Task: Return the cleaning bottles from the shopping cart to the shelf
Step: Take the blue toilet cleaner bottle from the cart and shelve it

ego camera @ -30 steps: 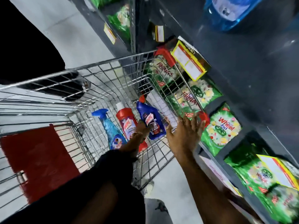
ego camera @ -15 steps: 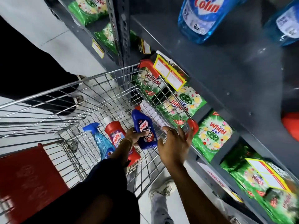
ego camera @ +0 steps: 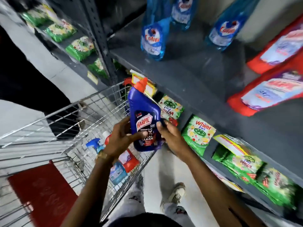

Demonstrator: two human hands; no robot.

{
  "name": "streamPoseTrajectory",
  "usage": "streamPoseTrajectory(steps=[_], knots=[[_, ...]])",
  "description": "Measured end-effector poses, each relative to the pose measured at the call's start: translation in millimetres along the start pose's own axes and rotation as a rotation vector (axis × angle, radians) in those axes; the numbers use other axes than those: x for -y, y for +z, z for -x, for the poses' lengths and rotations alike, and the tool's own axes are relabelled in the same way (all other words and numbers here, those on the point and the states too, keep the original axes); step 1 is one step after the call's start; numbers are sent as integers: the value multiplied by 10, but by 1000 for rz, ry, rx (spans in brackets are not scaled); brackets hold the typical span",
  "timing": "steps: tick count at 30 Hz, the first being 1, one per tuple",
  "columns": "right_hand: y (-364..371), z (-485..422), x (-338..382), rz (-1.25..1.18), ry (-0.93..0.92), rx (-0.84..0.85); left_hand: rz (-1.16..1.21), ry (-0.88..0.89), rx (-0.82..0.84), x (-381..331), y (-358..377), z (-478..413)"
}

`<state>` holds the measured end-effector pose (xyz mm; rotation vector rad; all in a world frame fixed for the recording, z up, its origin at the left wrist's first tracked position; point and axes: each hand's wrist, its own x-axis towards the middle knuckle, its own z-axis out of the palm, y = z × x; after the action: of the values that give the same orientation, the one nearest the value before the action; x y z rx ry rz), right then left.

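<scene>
Harpic bottle (ego camera: 145,122) upright, clasped between fingers (ego camera: 122,128) of both hands.

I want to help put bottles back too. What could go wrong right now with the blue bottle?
The blue Harpic bottle is held tilted above the cart between the left hand and right hand; a loose grip could drop it onto the red bottle and spray bottle. On the shelf, it might bump the Colin pouches.

Red bottle (ego camera: 129,159) and spray bottle (ego camera: 95,145) in the cart partly hidden behind left hand (ego camera: 118,140); red packs (ego camera: 268,94) motion-blurred, cut by right edge.
</scene>
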<state>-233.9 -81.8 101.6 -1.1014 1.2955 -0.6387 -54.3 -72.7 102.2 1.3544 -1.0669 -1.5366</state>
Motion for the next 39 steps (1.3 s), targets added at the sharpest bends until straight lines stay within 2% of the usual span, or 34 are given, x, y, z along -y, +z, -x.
streamPoseTrajectory(steps=[8,21,31,39], knots=[[-716,1021,455,-224,-256,-288,-83,213,310,-926,805,276],[-1871,2098,-34,-281,-404,-676,-109,273,671,-921,2509,349],[-2815,2642,-533,-334,-494,-938,-128,322,808,-567,3974,308],[-3661,2697,-892,-342,-485,-1012,-110,391,760,-351,4926,194]])
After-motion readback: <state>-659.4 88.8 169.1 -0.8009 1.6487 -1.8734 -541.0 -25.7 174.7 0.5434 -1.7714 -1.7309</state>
